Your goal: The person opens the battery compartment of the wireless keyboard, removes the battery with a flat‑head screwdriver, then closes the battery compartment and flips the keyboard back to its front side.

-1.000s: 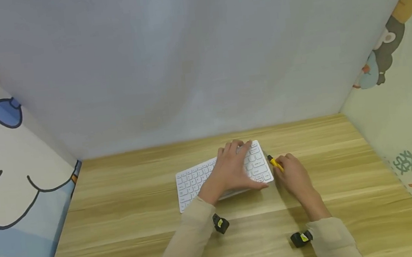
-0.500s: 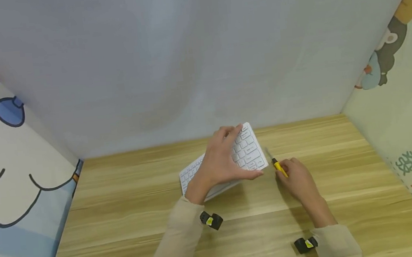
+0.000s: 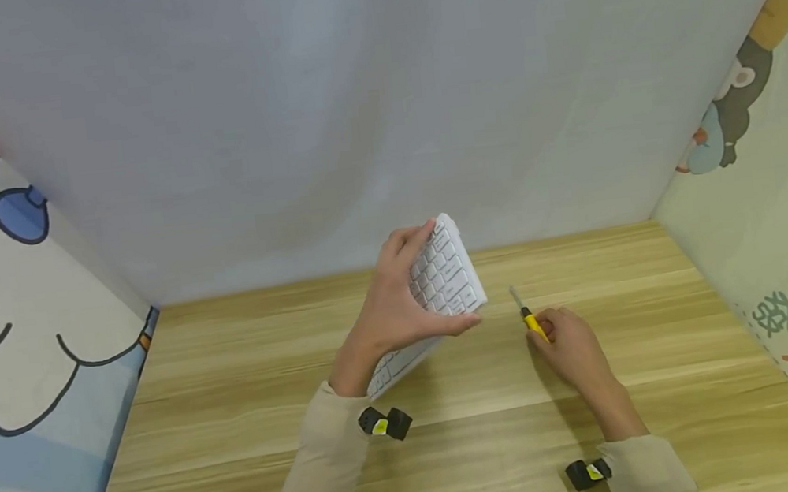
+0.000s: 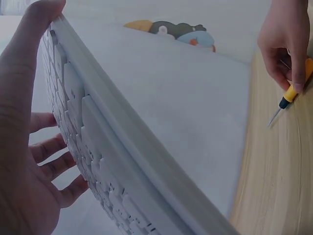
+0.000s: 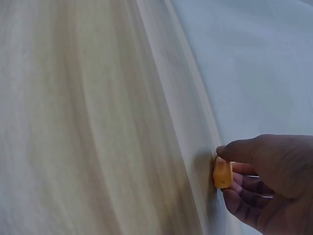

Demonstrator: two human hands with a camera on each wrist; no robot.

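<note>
A white keyboard (image 3: 448, 272) is tilted, its right end raised off the table in the head view. My left hand (image 3: 391, 302) grips it across the width, fingers at the far edge and thumb by the near edge. The left wrist view shows the keyboard (image 4: 122, 142) on edge, with its keys facing the palm. To the right, my right hand (image 3: 575, 347) pinches a yellow screwdriver (image 3: 533, 324) by its handle. Its thin metal shaft points away toward the back wall. In the right wrist view only the handle's orange-yellow end (image 5: 223, 176) shows between the fingertips.
A wood-grain table (image 3: 225, 421) lies beneath both hands. Behind it rises a grey-white cloth wall (image 3: 283, 130). Printed panels stand on the left (image 3: 16, 314) and the right (image 3: 757, 243). Small black cameras (image 3: 397, 424) are strapped at the wrists.
My left hand has lifted the keyboard's right end and shifted it left, tilting it more steeply. The right hand has drawn back slightly with the screwdriver, and its shaft now shows.
</note>
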